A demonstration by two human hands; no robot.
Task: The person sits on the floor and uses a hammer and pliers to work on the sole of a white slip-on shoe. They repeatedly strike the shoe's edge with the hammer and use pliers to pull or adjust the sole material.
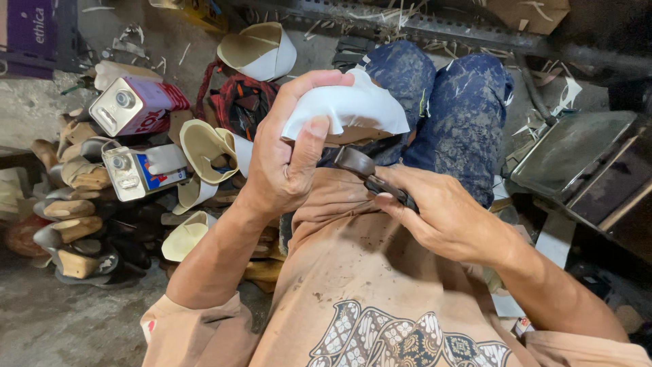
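The left hand [288, 160] grips a white shoe upper [350, 109] over the knees, thumb pinning its edge so it stays taut, while the right hand [445, 217] clasps a dark tool [370, 175] angled up beneath it.

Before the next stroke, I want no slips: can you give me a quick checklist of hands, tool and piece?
1. Left hand grips the white piece, thumb on its face: ok.
2. Right hand closed on the dark tool: ok.
3. Tool tip meets the piece: cannot tell, hidden under it.
4. Left fingers away from the tip: cannot tell.
5. Piece held over the knees, away from the cans: ok.
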